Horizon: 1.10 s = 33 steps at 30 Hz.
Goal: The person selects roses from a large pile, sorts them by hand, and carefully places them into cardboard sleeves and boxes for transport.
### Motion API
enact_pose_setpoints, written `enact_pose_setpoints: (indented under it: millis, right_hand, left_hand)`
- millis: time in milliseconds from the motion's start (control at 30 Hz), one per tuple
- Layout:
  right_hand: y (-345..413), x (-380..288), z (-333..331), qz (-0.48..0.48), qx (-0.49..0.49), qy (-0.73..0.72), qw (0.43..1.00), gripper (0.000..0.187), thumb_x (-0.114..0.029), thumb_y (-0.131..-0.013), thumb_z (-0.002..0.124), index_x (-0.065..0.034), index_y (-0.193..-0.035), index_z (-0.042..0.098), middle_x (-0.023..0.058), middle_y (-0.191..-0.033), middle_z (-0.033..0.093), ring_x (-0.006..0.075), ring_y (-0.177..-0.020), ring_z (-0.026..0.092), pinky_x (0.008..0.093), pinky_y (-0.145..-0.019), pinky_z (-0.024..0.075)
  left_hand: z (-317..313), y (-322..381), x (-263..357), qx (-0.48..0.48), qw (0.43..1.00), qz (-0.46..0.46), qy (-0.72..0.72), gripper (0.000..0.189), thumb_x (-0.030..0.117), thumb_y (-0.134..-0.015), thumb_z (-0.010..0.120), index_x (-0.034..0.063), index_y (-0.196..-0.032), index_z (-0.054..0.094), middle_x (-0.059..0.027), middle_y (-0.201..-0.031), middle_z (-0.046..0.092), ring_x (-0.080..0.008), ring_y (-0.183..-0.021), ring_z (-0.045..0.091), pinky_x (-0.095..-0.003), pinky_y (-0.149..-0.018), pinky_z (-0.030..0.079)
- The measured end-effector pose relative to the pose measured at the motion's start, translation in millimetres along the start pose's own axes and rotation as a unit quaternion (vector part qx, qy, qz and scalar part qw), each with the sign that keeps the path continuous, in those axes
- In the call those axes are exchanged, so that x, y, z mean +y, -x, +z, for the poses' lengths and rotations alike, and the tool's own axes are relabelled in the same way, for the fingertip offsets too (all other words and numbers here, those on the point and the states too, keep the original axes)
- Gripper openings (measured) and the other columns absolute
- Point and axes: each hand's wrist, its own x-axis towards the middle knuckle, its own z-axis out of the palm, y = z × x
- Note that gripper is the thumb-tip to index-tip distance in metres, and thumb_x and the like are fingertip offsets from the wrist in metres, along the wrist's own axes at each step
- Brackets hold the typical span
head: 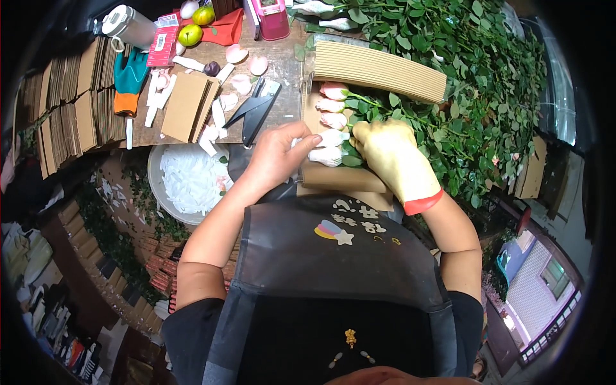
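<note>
Several pink roses (333,105) lie in a column on a cardboard sheet (310,107), heads to the left and leafy stems to the right. Two nearer heads wear white foam net sleeves (326,156). My bare left hand (287,150) is at the upper sleeved head, thumb and forefinger close together at its left tip; whether they pinch the net is unclear. My right hand (385,144), in a pale yellow rubber glove with a red cuff, curls over the stems just right of the heads. Its fingertips are partly hidden. Corrugated cardboard (380,72) arches beyond the roses.
A black stapler (255,110), loose petals (258,65) and stacked cardboard pieces (185,106) lie on the wooden table at left. Below its edge stands a tub (155,185) of white sleeves. Leafy stems (481,86) are heaped at right. A brown cardboard roll (341,178) lies nearest my apron.
</note>
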Motion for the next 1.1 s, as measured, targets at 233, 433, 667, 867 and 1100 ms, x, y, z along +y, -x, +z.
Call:
enact_pose_setpoints:
  millis: [233, 433, 667, 867, 1100]
  right_hand:
    - [6, 4, -21, 0.021, 0.015, -0.093, 0.995, 0.022, -0.028, -0.099, 0.068, -0.0088, -0.088, 0.066, 0.0137, -0.074, 0.068, 0.0361, -0.07, 0.069, 0.0453, -0.068, 0.0555]
    - [17, 0, -69, -0.037, 0.021, -0.2, 0.979, 0.017, -0.027, -0.095, 0.075, -0.0101, -0.098, 0.072, 0.0121, -0.081, 0.071, 0.0331, -0.077, 0.07, 0.043, -0.078, 0.0542]
    - [5, -1, -39, -0.061, -0.07, -0.107, 0.99, 0.02, -0.024, -0.095, 0.071, -0.0077, -0.085, 0.065, 0.0147, -0.077, 0.07, 0.0379, -0.074, 0.07, 0.0472, -0.074, 0.0557]
    - [-6, -7, -33, -0.074, -0.102, -0.088, 0.988, 0.012, -0.015, -0.092, 0.069, -0.0063, -0.084, 0.066, 0.0157, -0.075, 0.07, 0.0377, -0.071, 0.071, 0.0473, -0.07, 0.057]
    - [-7, 1, -31, -0.114, -0.084, -0.137, 0.98, 0.005, -0.008, -0.086, 0.067, -0.0035, -0.086, 0.066, 0.0185, -0.078, 0.07, 0.042, -0.075, 0.07, 0.0482, -0.072, 0.0564]
  left_hand:
    - [-45, 18, -4, 0.18, 0.976, 0.072, 0.103, 0.019, 0.007, -0.098, 0.072, 0.0031, -0.081, 0.064, -0.0034, -0.089, 0.069, -0.0096, -0.087, 0.061, -0.0298, -0.081, 0.051]
    - [-16, 15, 3, 0.035, 0.999, 0.0, -0.02, 0.028, 0.023, -0.089, 0.085, 0.0035, -0.087, 0.065, -0.0045, -0.085, 0.068, -0.0118, -0.088, 0.063, -0.03, -0.082, 0.051]
    - [-7, 3, 1, -0.108, 0.993, -0.051, -0.014, 0.025, 0.026, -0.096, 0.081, 0.0021, -0.092, 0.076, -0.0079, -0.084, 0.076, -0.0116, -0.079, 0.064, -0.0312, -0.08, 0.052]
    - [13, 17, -11, -0.056, 0.984, -0.083, 0.147, 0.022, 0.022, -0.098, 0.078, 0.0034, -0.088, 0.076, -0.005, -0.082, 0.075, -0.0068, -0.076, 0.061, -0.0261, -0.072, 0.048]
    - [-71, 76, -34, 0.163, 0.912, -0.19, 0.324, 0.022, 0.023, -0.09, 0.079, 0.0103, -0.08, 0.065, -0.0011, -0.074, 0.066, -0.0111, -0.063, 0.061, -0.0259, -0.061, 0.049]
